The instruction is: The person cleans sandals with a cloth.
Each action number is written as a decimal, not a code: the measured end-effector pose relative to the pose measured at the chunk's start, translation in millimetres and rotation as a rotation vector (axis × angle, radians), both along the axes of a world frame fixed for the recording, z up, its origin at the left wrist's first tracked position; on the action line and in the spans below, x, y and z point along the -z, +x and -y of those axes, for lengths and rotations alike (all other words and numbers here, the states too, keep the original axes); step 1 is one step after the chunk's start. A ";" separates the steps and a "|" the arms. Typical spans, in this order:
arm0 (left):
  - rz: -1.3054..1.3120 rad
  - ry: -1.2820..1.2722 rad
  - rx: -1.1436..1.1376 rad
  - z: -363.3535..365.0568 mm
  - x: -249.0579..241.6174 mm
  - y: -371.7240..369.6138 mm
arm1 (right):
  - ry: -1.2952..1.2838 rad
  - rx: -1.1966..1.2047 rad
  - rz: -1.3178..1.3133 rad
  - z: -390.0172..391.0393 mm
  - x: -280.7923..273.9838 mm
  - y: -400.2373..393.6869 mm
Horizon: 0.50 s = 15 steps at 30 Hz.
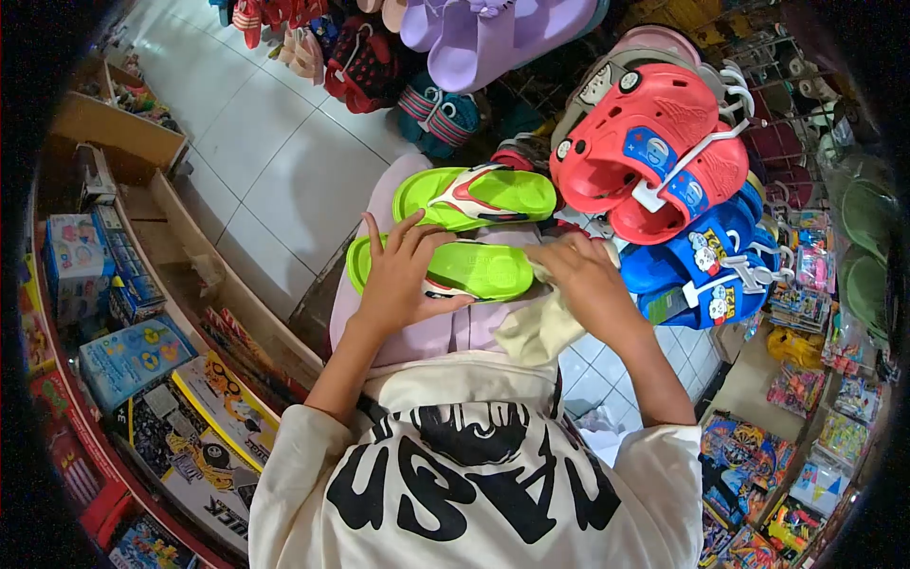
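Observation:
Two lime-green flip-flops lie side by side across my lap. The far flip-flop [517, 194] shows a white strap with red edging. My left hand [406, 275] grips the near flip-flop [488, 272] over its strap, thumb along the close edge and fingers reaching over the far one. At the heel end, my right hand [578, 275] is closed on a cream cloth [542, 327] that hangs below it. The fingertips of this hand touch or nearly touch the heel; they are slightly blurred.
Red clogs [654, 142] and blue sandals [706, 256] hang on white hooks at the right. Lilac clogs [474, 43] are at the top. A shelf with boxed toys [137, 360] runs along the left, beside white floor tiles [275, 152]. Packaged toys [749, 455] fill the lower right.

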<state>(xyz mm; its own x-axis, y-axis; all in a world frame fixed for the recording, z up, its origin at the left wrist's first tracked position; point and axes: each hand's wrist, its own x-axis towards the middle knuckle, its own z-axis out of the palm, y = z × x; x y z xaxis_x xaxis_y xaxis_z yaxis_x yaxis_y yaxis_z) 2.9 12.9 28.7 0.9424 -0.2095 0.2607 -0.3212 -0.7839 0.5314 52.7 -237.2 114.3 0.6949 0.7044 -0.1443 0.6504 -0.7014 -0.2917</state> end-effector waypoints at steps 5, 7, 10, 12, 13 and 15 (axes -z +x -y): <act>-0.022 0.025 -0.028 1.3 2.5 0.3 | -0.013 -0.079 0.281 -34.0 61.5 -24.2; -0.058 0.056 -0.058 2.5 3.3 1.0 | -0.053 -0.021 0.239 -34.3 56.9 -28.4; -0.045 0.047 -0.054 5.6 6.0 -1.0 | -0.198 0.054 0.134 -22.2 49.9 -28.4; -0.065 0.029 -0.064 6.4 6.4 -1.2 | -0.271 0.028 0.078 -16.7 38.6 -25.7; -0.072 0.019 -0.060 6.1 6.7 -1.8 | -0.299 0.002 0.033 -13.4 35.4 -22.7; -0.086 0.000 -0.062 3.5 5.9 -1.4 | -0.295 -0.024 -0.132 -9.1 21.1 -9.1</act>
